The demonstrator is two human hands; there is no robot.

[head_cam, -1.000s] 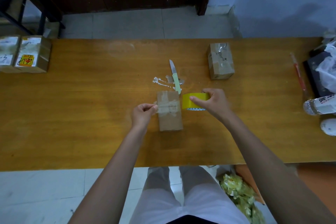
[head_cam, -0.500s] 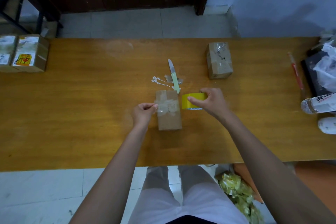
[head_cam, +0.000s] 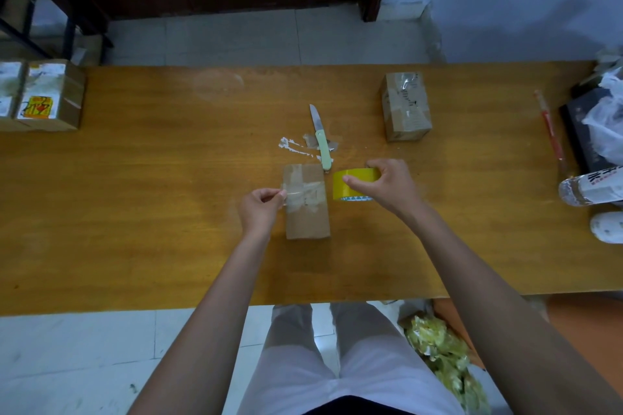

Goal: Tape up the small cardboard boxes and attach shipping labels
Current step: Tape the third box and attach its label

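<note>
The cardboard box (head_cam: 306,202) lies on the wooden tabletop (head_cam: 151,212), near its middle and close to the front edge. Clear tape crosses the far half of the box top.

Left hand (head_cam: 261,210): positioned at the left edge of the box. The grip is closed, thumb against fingers, pinching the free end of the clear tape strip (head_cam: 301,194) that spans the box top.

Right hand (head_cam: 387,187): the grip is clamped on the yellow tape roll (head_cam: 352,185), thumb on the near face and fingers over the far rim. The roll sits just beside the right edge of the box; whether it touches the tabletop cannot be confirmed.

A folding knife (head_cam: 321,138) with a pale green handle lies open just beyond the box, blade pointing away, beside some white tape scraps (head_cam: 293,147). A second taped box (head_cam: 404,106) stands farther back on the right. Two labelled boxes (head_cam: 40,94) occupy the far-left end of the tabletop.
</note>
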